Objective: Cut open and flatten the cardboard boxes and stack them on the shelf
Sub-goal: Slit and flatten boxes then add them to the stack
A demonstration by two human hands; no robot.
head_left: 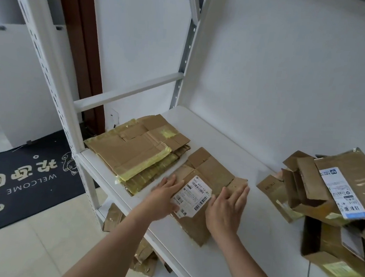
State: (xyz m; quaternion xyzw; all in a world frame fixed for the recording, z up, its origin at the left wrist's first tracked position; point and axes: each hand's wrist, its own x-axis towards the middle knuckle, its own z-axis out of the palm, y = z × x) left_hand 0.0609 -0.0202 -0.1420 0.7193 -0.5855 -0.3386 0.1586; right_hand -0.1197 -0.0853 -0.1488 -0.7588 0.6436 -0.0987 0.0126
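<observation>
Both your hands lie flat with straight fingers on the flattened box [204, 189]: neither grips anything. Your left hand [164, 196] presses its near left part beside the white shipping label [191, 196], and your right hand [226, 206] presses the right side, fingertips reaching toward a far flap. Palms spread like this probably keep the creased cardboard from springing back up while you square it on the white shelf [251, 164].

Just left of your left hand sits the stack of flattened boxes [137, 150], edged with yellowish tape; the pressed piece overlaps it slightly, so it looks ready to slide onto that pile.

Well off to the right of your right hand, a heap of opened boxes [333, 192] waits, not yet flattened. More cardboard shows on the lower shelf beneath your left forearm.
</observation>
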